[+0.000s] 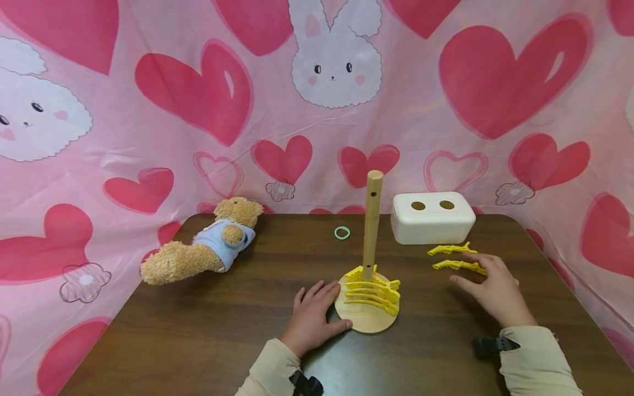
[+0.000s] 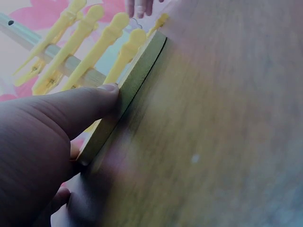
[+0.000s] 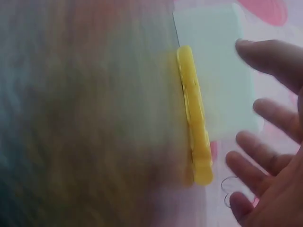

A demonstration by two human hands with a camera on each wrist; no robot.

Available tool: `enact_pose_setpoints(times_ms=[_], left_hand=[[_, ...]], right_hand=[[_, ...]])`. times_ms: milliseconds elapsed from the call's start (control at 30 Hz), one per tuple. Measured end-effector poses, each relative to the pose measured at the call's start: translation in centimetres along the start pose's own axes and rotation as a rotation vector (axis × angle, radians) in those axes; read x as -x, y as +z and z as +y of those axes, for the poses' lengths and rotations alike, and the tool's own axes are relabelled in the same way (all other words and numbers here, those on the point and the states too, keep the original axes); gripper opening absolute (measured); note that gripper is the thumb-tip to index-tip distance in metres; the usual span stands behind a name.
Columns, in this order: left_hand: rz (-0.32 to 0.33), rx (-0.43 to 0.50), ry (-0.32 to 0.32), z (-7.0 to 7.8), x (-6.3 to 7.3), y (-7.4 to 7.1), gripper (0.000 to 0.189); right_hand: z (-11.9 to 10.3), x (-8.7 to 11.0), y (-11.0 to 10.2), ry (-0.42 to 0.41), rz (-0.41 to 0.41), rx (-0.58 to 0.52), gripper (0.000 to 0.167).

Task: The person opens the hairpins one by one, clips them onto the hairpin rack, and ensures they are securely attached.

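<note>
A round wooden base (image 1: 364,323) carries an upright wooden post (image 1: 372,225). Several long yellow plastic clips (image 1: 373,291) are gathered low around the post. My left hand (image 1: 314,319) rests at the left side of the base, thumb by the front rim and fingers extended along its edge; in the left wrist view the thumb touches the rim. At the right, two more yellow clips (image 1: 458,265) lie on the table. My right hand (image 1: 495,289) is just beside the nearer one, thumb and fingers apart. In the right wrist view, a gap separates those fingers from the clip (image 3: 195,118).
Behind the loose clips sits a white box (image 1: 433,228) with two round holes on top. A small green ring (image 1: 342,232) lies left of the post. The teddy bear (image 1: 218,242) in a blue top lies at the table's left edge. A pink heart-patterned cloth (image 1: 317,126) hangs behind.
</note>
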State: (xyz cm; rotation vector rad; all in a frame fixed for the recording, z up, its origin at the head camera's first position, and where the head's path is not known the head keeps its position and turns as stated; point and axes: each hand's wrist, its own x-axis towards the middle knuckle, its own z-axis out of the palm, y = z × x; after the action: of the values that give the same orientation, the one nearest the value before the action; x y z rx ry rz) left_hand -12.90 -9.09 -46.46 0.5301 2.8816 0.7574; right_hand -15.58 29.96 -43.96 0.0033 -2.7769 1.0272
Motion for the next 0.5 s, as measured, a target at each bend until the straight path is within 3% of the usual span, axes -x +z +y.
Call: enact_pose_setpoints(times_ms=[200, 500], left_hand=[[0.001, -0.002, 0.002, 0.0, 0.0, 0.1, 0.085], [0.007, -0.003, 0.005, 0.0, 0.0, 0.1, 0.085]], right_hand=[[1.4, -0.1, -0.5, 0.053, -0.026, 0.034, 0.083], [2.6, -0.5, -1.0, 0.068, -0.084, 0.040, 0.068]])
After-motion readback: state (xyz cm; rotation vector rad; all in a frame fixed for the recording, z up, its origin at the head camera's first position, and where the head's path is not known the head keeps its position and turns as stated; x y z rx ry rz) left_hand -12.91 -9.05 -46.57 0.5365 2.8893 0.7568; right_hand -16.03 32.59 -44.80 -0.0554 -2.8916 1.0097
